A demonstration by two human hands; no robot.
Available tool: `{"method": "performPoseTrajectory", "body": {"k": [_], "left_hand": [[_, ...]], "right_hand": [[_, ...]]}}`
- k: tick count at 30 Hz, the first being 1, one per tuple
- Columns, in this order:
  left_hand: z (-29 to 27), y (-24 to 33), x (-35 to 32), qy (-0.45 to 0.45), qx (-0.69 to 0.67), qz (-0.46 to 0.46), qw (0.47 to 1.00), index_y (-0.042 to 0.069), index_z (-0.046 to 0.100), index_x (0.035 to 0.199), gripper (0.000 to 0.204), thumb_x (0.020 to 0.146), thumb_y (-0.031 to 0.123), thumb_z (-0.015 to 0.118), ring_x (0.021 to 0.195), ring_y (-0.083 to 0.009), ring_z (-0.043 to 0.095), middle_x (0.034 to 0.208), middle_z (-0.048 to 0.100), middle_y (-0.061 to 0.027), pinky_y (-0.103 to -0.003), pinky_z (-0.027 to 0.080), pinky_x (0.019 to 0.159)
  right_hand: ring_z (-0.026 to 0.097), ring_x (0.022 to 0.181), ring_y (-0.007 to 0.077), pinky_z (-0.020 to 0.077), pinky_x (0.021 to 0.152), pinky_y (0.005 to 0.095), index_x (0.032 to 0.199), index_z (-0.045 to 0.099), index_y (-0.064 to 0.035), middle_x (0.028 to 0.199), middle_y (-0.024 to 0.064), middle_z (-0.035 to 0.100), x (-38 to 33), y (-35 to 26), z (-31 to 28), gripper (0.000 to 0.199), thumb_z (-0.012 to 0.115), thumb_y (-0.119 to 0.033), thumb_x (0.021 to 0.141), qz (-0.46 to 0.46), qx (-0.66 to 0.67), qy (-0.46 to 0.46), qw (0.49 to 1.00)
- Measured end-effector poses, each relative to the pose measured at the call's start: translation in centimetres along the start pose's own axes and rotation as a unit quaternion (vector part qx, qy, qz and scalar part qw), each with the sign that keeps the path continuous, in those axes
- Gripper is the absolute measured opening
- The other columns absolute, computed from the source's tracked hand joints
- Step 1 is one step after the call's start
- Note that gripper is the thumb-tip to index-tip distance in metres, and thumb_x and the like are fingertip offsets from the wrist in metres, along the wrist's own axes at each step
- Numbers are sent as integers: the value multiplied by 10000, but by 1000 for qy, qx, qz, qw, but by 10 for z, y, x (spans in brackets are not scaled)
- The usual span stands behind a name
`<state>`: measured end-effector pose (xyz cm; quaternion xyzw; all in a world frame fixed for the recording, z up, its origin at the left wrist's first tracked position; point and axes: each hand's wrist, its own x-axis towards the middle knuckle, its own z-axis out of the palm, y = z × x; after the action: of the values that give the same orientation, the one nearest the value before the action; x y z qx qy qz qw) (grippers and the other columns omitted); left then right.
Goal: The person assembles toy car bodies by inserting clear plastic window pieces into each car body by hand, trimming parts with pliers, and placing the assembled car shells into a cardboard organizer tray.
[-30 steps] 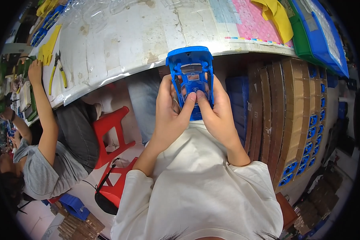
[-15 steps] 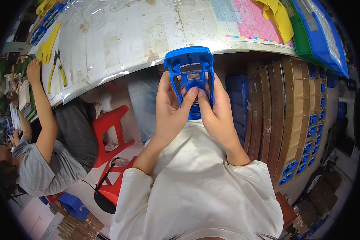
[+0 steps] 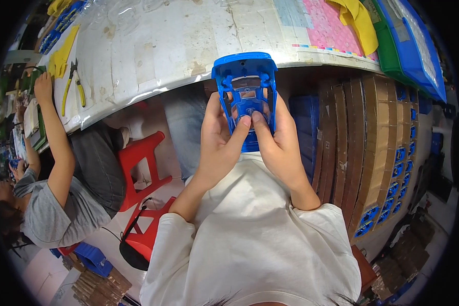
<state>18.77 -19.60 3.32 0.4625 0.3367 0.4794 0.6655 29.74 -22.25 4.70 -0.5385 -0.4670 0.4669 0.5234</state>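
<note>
We see a hollow blue shell (image 3: 249,103) held in front of the person's white shirt (image 3: 262,204), its far end overlapping the front edge of the desk (image 3: 173,46) in our view. Its long axis runs nearly straight away from the chest; the broad, rounded end points toward the desk and the other end toward the shirt.

The left hand (image 3: 220,135) and right hand (image 3: 279,135) clasp it from either side, fingers curled around its flanks and both thumbs laid on its inner part, tips close together.

On the white, stained desk we find yellow-handled pliers (image 3: 73,89) beside a yellow cloth (image 3: 61,58) at left, and a pink sheet (image 3: 332,30) at right, near a green bin (image 3: 390,64). Below, we notice upright cardboard trays (image 3: 354,153) at right, a red stool (image 3: 132,168) at left, and a co-worker in a grey shirt (image 3: 61,211).
</note>
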Motion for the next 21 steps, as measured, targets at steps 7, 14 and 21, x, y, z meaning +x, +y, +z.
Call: {"method": "performPoseTrajectory", "body": {"k": [7, 14, 21], "left_hand": [[3, 1, -2, 10, -9, -2, 1000, 29, 383, 1133, 311, 862, 22, 535, 983, -99, 493, 1060, 502, -59, -245, 412, 848], [2, -4, 2, 34, 2, -7, 999, 27, 419, 1092, 275, 860, 51, 564, 914, -83, 523, 996, 536, -41, -221, 443, 786], [-1, -9, 4, 60, 50, 0, 997, 14, 452, 1113, 298, 850, 60, 584, 883, -80, 535, 990, 548, -42, -212, 451, 768]], "right_hand": [[502, 1009, 133, 403, 877, 269, 1251, 393, 19, 1124, 100, 505, 0, -2, 0, 384, 436, 35, 869, 11, 10, -2, 1000], [533, 942, 111, 425, 828, 250, 1187, 436, 17, 1040, 85, 555, 3, 2, 3, 310, 437, 24, 877, 10, 37, -2, 999], [549, 900, 106, 434, 803, 243, 1133, 466, 16, 990, 81, 577, 1, 6, 4, 258, 438, 24, 877, 9, 6, 10, 1000]]}}
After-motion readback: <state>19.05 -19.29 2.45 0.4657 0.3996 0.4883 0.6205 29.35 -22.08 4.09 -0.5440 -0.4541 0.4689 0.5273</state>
